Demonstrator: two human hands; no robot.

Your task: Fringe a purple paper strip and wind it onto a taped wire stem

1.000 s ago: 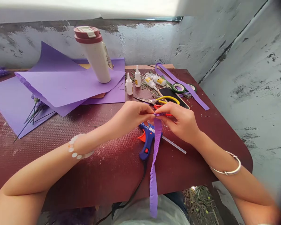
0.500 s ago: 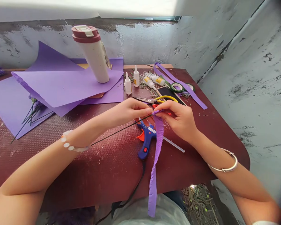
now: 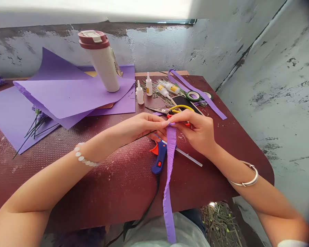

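Note:
Over the middle of the dark red table my left hand pinches a thin dark wire stem, most of it hidden under the hand. My right hand pinches the top end of a long fringed purple paper strip against the stem's tip. The strip hangs down past the table's front edge onto my lap. Both hands meet fingertip to fingertip just above a blue glue gun lying on the table.
Purple paper sheets and a white tumbler with a red lid lie at the back left. Glue bottles, scissors, a phone, green tape rolls, a purple strip and wire stems lie around. A wall stands right.
The wire stem, plainly visible half a second ago slanting toward my left wrist, is now mostly hidden under my left hand. The strip's hanging tail has shifted slightly.

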